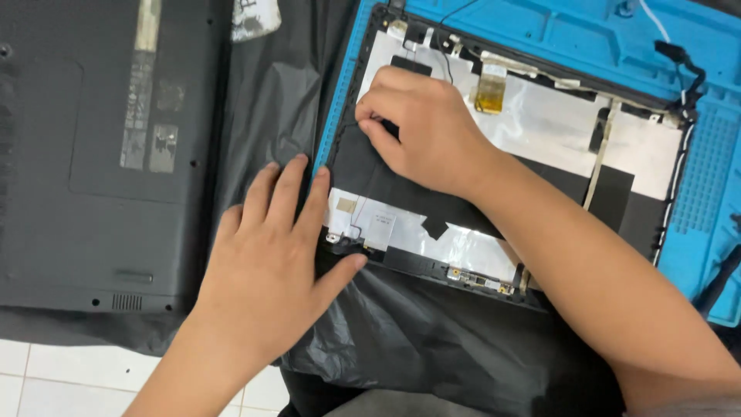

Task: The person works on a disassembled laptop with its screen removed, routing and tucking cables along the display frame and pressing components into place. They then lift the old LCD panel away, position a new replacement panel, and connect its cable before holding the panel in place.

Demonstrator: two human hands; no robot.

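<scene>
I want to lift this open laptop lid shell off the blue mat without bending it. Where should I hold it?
Probably by the lid shell's two short side frames, one hand on each; it lies flat and wide, and its middle holds foil and thin cables.

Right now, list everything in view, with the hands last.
laptop lid shell: one, black with silver foil lining, inner side up, centre right on the mat
work mat: one, blue, under the shell, top right
yellow tape patch: one, near the shell's top edge
cable: one, black and white, along the shell's right edge
laptop base: one, dark grey, underside up, left
plastic sheet: one, black, under everything
tiled floor: white, bottom left
left hand: flat, fingers at the shell's left corner
right hand: fingertips pinching at the shell's black patch
</scene>
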